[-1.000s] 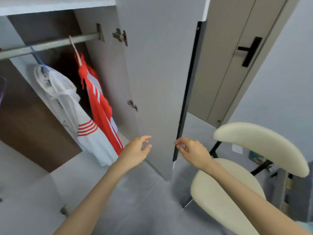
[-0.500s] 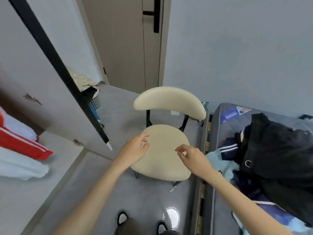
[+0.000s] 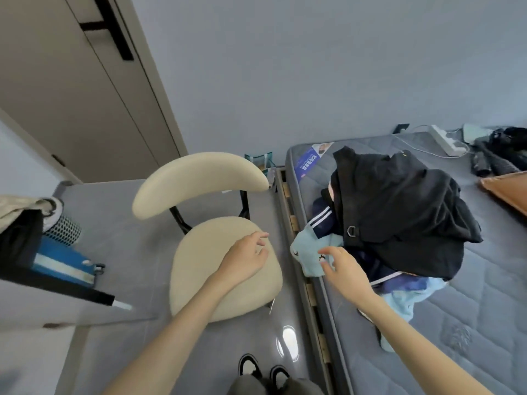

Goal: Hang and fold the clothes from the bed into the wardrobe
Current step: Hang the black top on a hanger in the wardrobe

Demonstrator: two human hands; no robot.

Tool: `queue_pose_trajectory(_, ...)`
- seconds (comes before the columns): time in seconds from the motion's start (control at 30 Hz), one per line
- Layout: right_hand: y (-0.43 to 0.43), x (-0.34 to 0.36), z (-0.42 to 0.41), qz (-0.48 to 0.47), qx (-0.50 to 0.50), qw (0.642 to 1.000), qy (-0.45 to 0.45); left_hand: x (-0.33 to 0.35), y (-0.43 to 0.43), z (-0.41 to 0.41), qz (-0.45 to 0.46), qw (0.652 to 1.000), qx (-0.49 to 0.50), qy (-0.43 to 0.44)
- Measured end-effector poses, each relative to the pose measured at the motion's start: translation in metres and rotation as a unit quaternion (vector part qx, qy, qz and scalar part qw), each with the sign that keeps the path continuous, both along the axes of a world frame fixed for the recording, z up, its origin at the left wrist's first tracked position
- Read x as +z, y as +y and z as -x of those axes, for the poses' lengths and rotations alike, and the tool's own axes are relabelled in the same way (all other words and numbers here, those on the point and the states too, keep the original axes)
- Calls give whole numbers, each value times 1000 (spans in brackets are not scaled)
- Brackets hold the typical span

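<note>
A person in dark shoes (image 3: 265,372) stands on the grey floor between a cream chair (image 3: 199,275) and a bed (image 3: 456,323), both bare arms stretched forward. The left hand (image 3: 248,258) hovers over the chair seat, empty, fingers loosely spread. The right hand (image 3: 339,266), also empty with fingers spread, reaches over the mattress edge toward a light blue garment (image 3: 306,253); whether the fingertips touch the cloth cannot be told. That garment lies at the bottom of a heap near the bed's edge, under a navy striped garment (image 3: 320,220) and a bulky black garment (image 3: 399,206). An open wardrobe door (image 3: 57,283) juts in at left. A power strip (image 3: 445,143) lies at the mattress's far end, against the wall (image 3: 313,67). The likely risk: tugging the blue piece from beneath could drag the tangled heap off the edge onto the floor, and the black garment's metal ring may snag its neighbours.
</note>
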State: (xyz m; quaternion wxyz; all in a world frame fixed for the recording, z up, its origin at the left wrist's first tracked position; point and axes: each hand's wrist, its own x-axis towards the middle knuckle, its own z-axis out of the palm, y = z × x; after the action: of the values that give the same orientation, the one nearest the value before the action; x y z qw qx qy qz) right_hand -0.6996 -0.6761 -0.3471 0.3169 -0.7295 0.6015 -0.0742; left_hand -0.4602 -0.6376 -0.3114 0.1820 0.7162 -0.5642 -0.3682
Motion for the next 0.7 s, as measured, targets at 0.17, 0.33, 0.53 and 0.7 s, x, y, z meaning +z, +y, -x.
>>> queue_pose_trajectory(0.17,-18,-7,21,1,-77,997,-2,-9,-40,14,-7,999,-53,8)
queue_pose_trajectory(0.33,-54,-12,47,15,-104,994,12,-25,-85,36,-43,996,-64,45)
queue_pose_trajectory(0.53,-140,-24,76,58,-44,996,53,-64,-151,80,-90,991,-49,83)
queue_pose_trajectory(0.7,-240,-46,89,75,58,991,90,-116,-208,137,-147,980,2,132)
